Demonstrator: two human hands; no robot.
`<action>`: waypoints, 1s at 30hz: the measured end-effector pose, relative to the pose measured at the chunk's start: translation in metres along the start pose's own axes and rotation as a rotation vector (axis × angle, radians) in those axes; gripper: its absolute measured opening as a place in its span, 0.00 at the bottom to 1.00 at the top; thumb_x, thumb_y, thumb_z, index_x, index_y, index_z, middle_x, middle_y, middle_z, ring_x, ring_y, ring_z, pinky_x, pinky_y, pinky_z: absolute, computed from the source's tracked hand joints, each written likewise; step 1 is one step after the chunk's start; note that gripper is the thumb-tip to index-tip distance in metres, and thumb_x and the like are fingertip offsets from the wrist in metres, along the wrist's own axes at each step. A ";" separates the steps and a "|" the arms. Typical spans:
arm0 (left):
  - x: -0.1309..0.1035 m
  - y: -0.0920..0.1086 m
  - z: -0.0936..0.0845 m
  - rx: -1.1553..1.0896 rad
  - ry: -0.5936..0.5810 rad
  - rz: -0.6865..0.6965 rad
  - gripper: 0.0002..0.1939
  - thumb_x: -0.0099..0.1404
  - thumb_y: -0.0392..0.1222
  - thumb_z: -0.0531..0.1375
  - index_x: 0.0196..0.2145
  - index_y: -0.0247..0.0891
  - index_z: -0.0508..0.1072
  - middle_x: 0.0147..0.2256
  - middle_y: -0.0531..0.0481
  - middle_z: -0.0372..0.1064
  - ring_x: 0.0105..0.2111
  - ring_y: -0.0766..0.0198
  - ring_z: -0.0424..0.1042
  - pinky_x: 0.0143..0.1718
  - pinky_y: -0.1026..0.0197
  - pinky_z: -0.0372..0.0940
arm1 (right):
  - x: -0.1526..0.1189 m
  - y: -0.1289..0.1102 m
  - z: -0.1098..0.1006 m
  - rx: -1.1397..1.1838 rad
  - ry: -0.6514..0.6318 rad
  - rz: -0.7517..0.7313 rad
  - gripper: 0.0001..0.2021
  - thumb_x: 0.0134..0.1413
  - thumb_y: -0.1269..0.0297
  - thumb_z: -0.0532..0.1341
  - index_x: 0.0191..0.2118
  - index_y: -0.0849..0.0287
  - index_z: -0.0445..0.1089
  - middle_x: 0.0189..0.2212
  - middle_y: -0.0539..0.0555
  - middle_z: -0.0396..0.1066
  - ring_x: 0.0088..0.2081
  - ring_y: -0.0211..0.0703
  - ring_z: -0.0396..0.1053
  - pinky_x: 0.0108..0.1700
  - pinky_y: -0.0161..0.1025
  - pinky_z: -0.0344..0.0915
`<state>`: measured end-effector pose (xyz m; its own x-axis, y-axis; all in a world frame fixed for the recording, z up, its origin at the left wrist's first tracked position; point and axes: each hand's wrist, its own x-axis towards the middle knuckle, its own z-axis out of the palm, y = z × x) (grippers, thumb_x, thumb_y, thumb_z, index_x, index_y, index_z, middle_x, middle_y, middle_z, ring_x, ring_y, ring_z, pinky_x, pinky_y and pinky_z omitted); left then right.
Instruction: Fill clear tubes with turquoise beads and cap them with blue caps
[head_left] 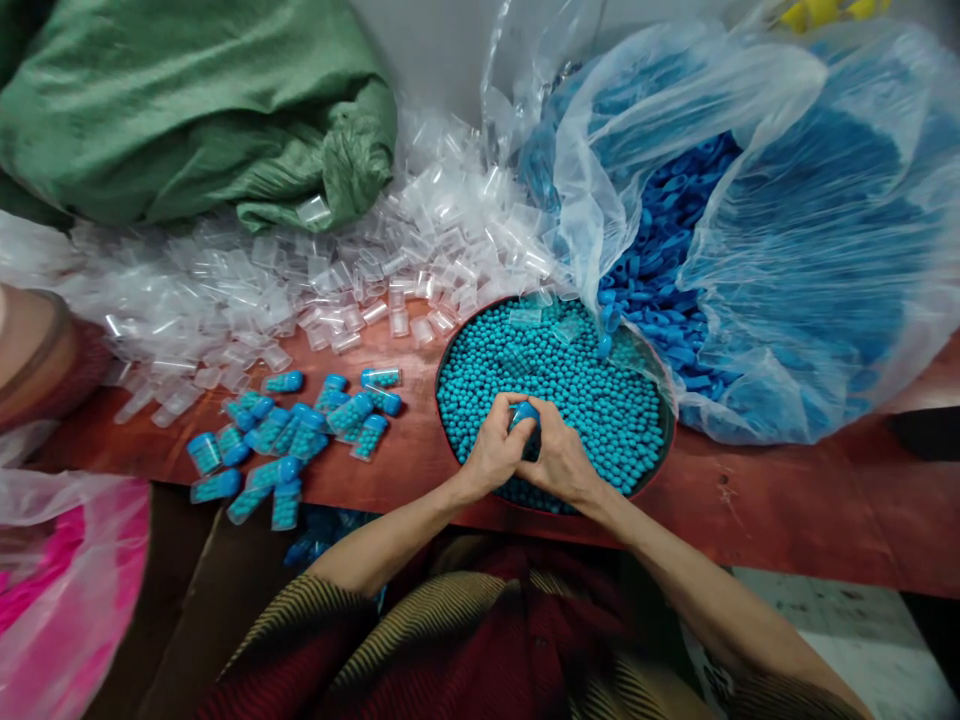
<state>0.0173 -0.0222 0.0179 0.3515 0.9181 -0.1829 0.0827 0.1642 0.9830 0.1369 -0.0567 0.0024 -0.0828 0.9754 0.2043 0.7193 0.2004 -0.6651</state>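
My left hand (491,447) and my right hand (564,455) meet over a round tub (672,420) of small turquoise balls (491,345). Between them they grip a small vial with a blue cap (524,411). The fingers of both hands are closed around it, so most of its body is hidden. A few clear empty vials (525,317) lie on top of the balls at the tub's far side. To the left, several filled vials with blue caps (309,432) lie in a loose group on the red-brown table (409,455).
A big heap of clear empty vials (435,230) spreads along the back. Behind it sits a green cloth sack (195,110). At right, a translucent plastic bag (817,260) stands open on blue caps (667,240). A pink-filled bag (82,590) is at the lower left.
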 end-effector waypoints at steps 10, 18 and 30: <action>-0.001 0.013 -0.008 -0.387 -0.128 -0.144 0.29 0.57 0.49 0.60 0.53 0.40 0.55 0.32 0.54 0.66 0.23 0.69 0.67 0.25 0.65 0.64 | 0.005 0.003 -0.015 0.057 -0.114 0.022 0.43 0.45 0.55 0.65 0.63 0.60 0.43 0.54 0.67 0.61 0.41 0.54 0.71 0.38 0.49 0.70; -0.011 0.015 -0.007 -0.186 -0.075 -0.059 0.19 0.60 0.47 0.58 0.45 0.38 0.59 0.28 0.57 0.60 0.22 0.72 0.63 0.24 0.67 0.62 | 0.005 -0.007 -0.021 -0.130 -0.037 -0.121 0.25 0.44 0.58 0.61 0.49 0.61 0.57 0.36 0.57 0.68 0.28 0.45 0.69 0.25 0.38 0.64; -0.016 0.015 -0.038 0.278 0.041 0.045 0.11 0.62 0.42 0.52 0.43 0.38 0.63 0.32 0.54 0.63 0.30 0.68 0.63 0.34 0.64 0.61 | 0.009 -0.029 0.002 -0.166 -0.232 -0.097 0.35 0.50 0.55 0.60 0.60 0.65 0.47 0.46 0.64 0.66 0.40 0.52 0.71 0.32 0.44 0.69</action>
<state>-0.0223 -0.0205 0.0362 0.3228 0.9371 -0.1329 0.3224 0.0231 0.9463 0.1143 -0.0531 0.0220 -0.2986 0.9511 0.0790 0.8017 0.2949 -0.5200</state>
